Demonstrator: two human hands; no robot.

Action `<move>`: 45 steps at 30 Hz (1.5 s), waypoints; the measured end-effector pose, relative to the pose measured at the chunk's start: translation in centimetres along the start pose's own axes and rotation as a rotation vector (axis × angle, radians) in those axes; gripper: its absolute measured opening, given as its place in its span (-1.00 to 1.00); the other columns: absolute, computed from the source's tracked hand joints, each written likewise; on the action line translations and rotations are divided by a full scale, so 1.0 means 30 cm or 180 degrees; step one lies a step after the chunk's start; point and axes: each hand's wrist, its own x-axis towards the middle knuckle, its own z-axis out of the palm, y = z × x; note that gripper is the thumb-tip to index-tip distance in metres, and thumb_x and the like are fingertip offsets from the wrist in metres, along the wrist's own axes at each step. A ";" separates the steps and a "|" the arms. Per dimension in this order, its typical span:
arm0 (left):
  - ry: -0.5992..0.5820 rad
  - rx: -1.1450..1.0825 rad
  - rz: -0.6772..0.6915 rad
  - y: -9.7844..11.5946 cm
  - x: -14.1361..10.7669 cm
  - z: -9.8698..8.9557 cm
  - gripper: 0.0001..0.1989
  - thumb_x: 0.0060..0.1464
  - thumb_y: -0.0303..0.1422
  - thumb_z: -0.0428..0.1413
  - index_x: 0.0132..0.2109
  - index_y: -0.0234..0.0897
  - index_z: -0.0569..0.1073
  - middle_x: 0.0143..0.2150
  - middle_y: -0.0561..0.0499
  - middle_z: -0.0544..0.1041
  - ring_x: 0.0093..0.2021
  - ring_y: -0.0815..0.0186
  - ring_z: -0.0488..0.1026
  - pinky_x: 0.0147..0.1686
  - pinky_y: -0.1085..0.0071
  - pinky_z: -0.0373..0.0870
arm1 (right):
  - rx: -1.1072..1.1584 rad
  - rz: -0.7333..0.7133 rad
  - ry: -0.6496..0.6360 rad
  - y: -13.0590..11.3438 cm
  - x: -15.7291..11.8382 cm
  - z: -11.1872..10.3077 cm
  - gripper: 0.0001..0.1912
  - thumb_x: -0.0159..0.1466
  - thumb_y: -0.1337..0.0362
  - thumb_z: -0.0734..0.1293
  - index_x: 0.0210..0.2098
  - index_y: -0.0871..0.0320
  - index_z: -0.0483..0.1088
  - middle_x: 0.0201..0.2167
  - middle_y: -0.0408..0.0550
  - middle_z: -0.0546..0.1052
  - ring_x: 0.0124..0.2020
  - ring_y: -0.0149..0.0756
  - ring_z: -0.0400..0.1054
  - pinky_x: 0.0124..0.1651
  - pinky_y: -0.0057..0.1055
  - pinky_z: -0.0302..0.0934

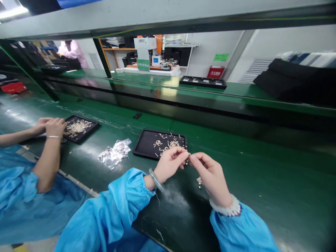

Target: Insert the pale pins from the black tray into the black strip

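My left hand (pixel 172 161) is closed in a pinch at the front right corner of a black tray (pixel 144 144). Close against it, my right hand (pixel 210 173) also pinches, and the fingertips of both hands nearly meet. Whatever is between them is too small to make out. Many small beige strip-like pieces (pixel 173 142) lie scattered in the tray, mostly toward its right side. Beside my right hand a few small pale and shiny bits (pixel 199 180) rest on the green table (pixel 262 182).
To the left is a crumpled clear plastic bag (pixel 115 153). A co-worker's hands (pixel 54 126) are at a second black tray (pixel 81 136) of similar pieces. Farther back lies a small black part (pixel 138 115). A raised green shelf carries a black compartment tray (pixel 203 82); an overhead beam (pixel 168 15) crosses above.
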 end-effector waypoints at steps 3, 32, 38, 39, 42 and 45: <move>0.0213 -0.0052 0.0129 0.007 0.010 -0.018 -0.74 0.02 -0.21 0.09 -0.38 -0.36 0.36 -0.59 0.13 0.30 -0.59 0.50 0.25 -0.54 0.54 0.25 | 0.0278 -0.0027 -0.0001 -0.012 0.041 0.041 -0.77 0.20 0.14 0.27 -0.47 0.16 0.36 -0.54 -0.14 0.42 -0.47 -0.36 0.27 -0.39 -0.44 0.19; 0.0362 0.2577 0.1533 -0.031 -0.003 -0.137 -0.78 0.19 -0.40 -0.11 -0.21 -0.28 0.43 -0.20 -0.03 0.49 -0.18 0.32 0.39 -0.11 0.39 0.31 | -0.1607 -0.1535 -0.0556 0.026 0.121 0.049 -0.85 0.27 0.28 0.18 -0.30 0.10 0.38 -0.32 -0.03 0.48 -0.28 -0.27 0.38 -0.20 -0.34 0.27; 0.0158 0.3170 0.1592 -0.028 -0.002 -0.140 -0.76 0.20 -0.42 -0.15 -0.19 -0.30 0.41 -0.21 -0.03 0.48 -0.17 0.31 0.37 -0.12 0.38 0.30 | -0.2374 -0.1732 -0.0406 0.033 0.114 0.058 -0.83 0.25 0.32 0.18 -0.35 0.10 0.40 -0.35 -0.07 0.50 -0.33 -0.29 0.37 -0.22 -0.38 0.20; 0.0152 0.3056 0.1517 -0.028 -0.002 -0.138 -0.77 0.20 -0.41 -0.15 -0.20 -0.29 0.41 -0.21 -0.02 0.47 -0.17 0.32 0.37 -0.13 0.40 0.30 | -0.2305 -0.1655 -0.0419 0.035 0.113 0.059 -0.83 0.25 0.32 0.18 -0.36 0.10 0.40 -0.36 -0.07 0.49 -0.33 -0.30 0.37 -0.23 -0.39 0.20; 0.0159 0.2548 0.1156 -0.030 0.001 -0.135 -0.80 0.19 -0.39 -0.11 -0.24 -0.26 0.40 -0.24 0.01 0.46 -0.23 0.37 0.38 -0.22 0.48 0.31 | -0.1930 -0.1336 -0.0477 0.042 0.116 0.059 -0.84 0.24 0.29 0.18 -0.40 0.10 0.37 -0.39 -0.10 0.47 -0.36 -0.33 0.35 -0.26 -0.42 0.20; 0.0223 0.2104 0.0843 -0.038 0.011 -0.139 -0.83 0.16 -0.37 -0.06 -0.29 -0.28 0.40 -0.31 0.03 0.44 -0.33 0.40 0.36 -0.34 0.51 0.29 | -0.1760 -0.1079 -0.0382 0.051 0.127 0.049 -0.85 0.22 0.27 0.19 -0.43 0.10 0.36 -0.41 -0.11 0.47 -0.41 -0.33 0.33 -0.32 -0.43 0.20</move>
